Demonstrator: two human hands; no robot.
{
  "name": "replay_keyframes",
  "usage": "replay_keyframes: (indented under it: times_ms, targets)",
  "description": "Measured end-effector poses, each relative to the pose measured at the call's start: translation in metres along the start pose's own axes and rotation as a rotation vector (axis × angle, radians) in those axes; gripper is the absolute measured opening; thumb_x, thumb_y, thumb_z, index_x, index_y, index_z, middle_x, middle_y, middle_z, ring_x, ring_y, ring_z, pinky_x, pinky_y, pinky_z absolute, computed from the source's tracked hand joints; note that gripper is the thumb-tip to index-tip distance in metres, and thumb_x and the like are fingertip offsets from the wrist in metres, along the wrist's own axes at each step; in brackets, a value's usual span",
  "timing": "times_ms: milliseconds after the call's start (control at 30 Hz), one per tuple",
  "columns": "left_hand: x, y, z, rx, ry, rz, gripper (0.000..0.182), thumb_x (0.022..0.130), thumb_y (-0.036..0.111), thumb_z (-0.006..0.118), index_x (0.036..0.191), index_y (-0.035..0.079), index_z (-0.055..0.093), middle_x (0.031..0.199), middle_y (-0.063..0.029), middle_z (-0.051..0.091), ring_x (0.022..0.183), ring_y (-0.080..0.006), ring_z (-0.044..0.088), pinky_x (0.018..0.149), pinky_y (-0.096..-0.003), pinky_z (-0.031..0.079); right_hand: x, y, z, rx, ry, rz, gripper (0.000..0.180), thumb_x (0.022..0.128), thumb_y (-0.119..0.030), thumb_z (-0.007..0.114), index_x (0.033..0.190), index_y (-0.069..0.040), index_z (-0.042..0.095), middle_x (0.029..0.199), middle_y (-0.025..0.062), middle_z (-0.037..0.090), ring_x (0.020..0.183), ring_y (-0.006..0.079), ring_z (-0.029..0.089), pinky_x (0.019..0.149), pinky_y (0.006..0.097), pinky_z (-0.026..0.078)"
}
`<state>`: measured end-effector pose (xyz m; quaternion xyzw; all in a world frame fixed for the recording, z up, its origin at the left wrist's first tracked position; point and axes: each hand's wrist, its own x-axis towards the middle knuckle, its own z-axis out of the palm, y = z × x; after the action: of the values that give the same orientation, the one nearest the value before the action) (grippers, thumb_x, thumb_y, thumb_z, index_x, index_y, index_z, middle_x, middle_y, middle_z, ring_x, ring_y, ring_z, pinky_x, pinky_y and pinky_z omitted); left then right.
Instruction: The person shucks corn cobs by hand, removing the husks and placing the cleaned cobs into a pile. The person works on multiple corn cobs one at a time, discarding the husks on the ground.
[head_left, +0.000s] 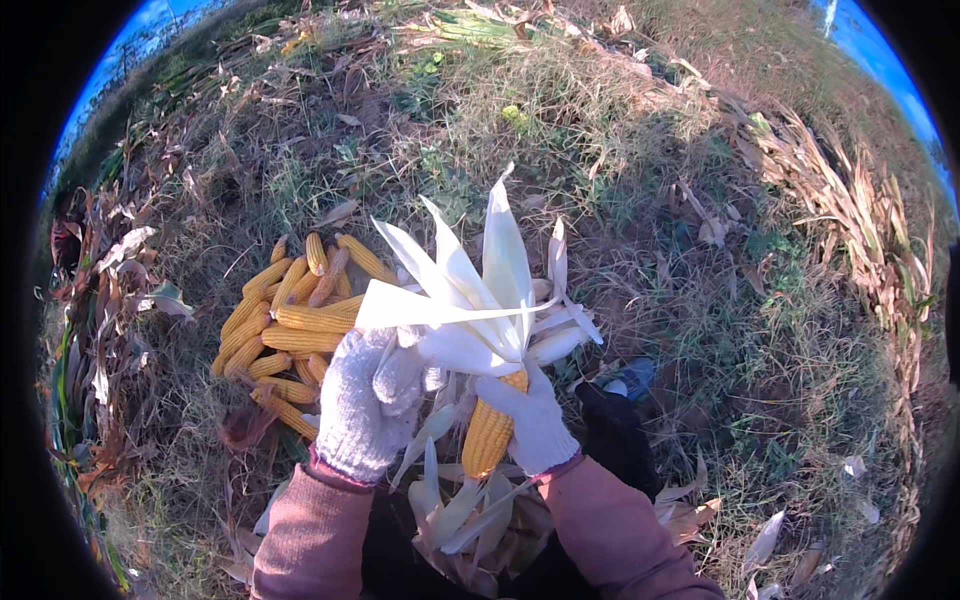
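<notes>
My right hand (536, 420), in a white knit glove, grips a yellow ear of corn (487, 439) near its shank end. The bare kernels point down towards me. Pale husk leaves (465, 270) are peeled back and fan out upward, still joined to the ear at the shank. My left hand (367, 401), gloved likewise, is curled at a broad husk leaf (405, 306) that bends across the others. Its fingertips are partly hidden behind the glove and the leaf. Just beyond my left hand lies a pile of husked corn ears (300, 319).
Loose husks (469, 517) lie between my legs, below the ear. A dark shoe (611, 412) shows beside my right hand. Dry corn stalks (855, 202) run along the right, and more stalks and leaves (112, 300) stand at the left. Grass (480, 112) covers the ground ahead.
</notes>
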<state>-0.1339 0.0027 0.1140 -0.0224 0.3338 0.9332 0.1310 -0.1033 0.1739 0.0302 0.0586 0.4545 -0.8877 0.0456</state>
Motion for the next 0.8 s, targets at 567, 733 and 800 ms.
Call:
replay_keyframes:
  times_ms: [567, 733, 800]
  targets:
    - [-0.016, 0.009, -0.056, 2.255, -0.664, 0.312, 0.056, 0.084, 0.030, 0.076, 0.133, 0.008, 0.060, 0.112, -0.0113, 0.070, 0.109, -0.0333, 0.067, 0.099, -0.0431, 0.050, -0.001, -0.020, -0.010, -0.063, -0.008, -0.044, 0.053, 0.088, -0.013, 0.075, 0.132, 0.005, 0.051, 0.102, 0.0116, 0.066, 0.085, 0.0200, 0.069, 0.078, 0.0355, 0.060]
    - [-0.010, 0.012, -0.034, 1.331, -0.155, 0.391, 0.057, 0.091, 0.021, 0.075, 0.139, 0.000, 0.052, 0.119, -0.0176, 0.067, 0.113, -0.0274, 0.064, 0.103, -0.0426, 0.048, 0.001, -0.011, -0.011, -0.047, -0.082, 0.014, 0.059, 0.087, -0.013, 0.076, 0.136, 0.005, 0.050, 0.107, 0.0113, 0.066, 0.090, 0.0194, 0.068, 0.081, 0.0358, 0.059]
    - [-0.008, 0.009, -0.022, 0.850, -0.084, 0.228, 0.049, 0.098, 0.015, 0.067, 0.140, -0.003, 0.048, 0.121, -0.0134, 0.066, 0.115, -0.0191, 0.061, 0.103, -0.0358, 0.048, 0.000, -0.009, -0.009, -0.070, -0.127, 0.019, 0.062, 0.086, -0.014, 0.077, 0.139, 0.004, 0.049, 0.108, 0.0109, 0.065, 0.093, 0.0190, 0.067, 0.083, 0.0360, 0.058]
